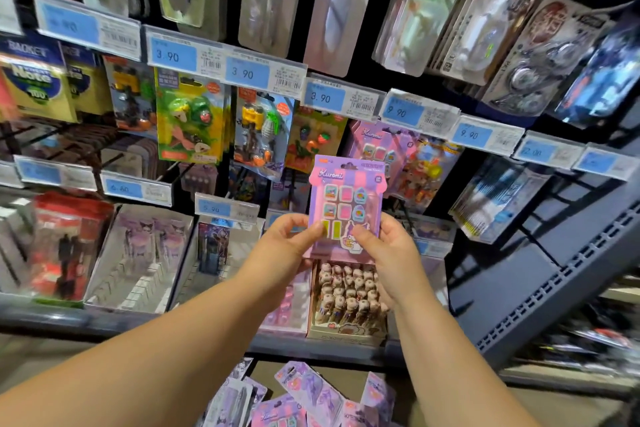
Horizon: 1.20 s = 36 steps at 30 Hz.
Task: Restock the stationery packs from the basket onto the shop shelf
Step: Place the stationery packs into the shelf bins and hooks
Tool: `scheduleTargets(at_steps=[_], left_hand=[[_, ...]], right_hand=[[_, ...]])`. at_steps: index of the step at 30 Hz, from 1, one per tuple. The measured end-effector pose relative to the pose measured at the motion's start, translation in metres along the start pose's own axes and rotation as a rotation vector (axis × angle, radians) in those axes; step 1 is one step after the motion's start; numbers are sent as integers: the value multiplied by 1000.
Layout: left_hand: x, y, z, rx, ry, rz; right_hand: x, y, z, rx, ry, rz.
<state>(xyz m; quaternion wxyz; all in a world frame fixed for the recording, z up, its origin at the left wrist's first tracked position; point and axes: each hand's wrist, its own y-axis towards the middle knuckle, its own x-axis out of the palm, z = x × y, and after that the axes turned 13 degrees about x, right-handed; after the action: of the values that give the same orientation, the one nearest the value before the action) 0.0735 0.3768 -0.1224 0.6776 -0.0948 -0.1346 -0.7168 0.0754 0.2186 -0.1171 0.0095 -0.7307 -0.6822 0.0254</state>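
Note:
A pink and purple Kuromi stationery pack [344, 199] is held upright in front of the shelf, below a row of matching hanging packs [375, 146]. My left hand [287, 246] pinches its lower left edge with thumb on the front. My right hand [391, 253] grips its lower right edge the same way. More purple packs [304, 395] lie piled at the bottom of the view, where the basket itself is hidden.
Hanging eraser packs [188, 114] fill the pegs to the left, under blue price tags [323, 97]. An open box of small figure pens [348, 302] stands on the lower shelf right under the held pack. A grey perforated shelf edge [554, 284] slants at the right.

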Motion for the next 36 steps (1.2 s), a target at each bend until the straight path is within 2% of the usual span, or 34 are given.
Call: scheduleTargets(at_steps=[7, 12, 20, 26, 32, 36], left_hand=[[33, 26, 12, 128, 90, 10], [50, 42, 20, 143, 223, 56], [56, 64, 20, 201, 282, 70], [56, 82, 18, 222, 384, 79], [51, 94, 27, 274, 666, 53], [45, 77, 17, 395, 727, -13]], right_hand=[[-21, 12, -16, -57, 71, 161], [-25, 19, -29, -53, 84, 197], [-28, 34, -36, -76, 89, 239], [-29, 49, -39, -51, 14, 292], [-20, 69, -36, 50, -80, 521], [-18, 66, -19, -6, -270, 679]])
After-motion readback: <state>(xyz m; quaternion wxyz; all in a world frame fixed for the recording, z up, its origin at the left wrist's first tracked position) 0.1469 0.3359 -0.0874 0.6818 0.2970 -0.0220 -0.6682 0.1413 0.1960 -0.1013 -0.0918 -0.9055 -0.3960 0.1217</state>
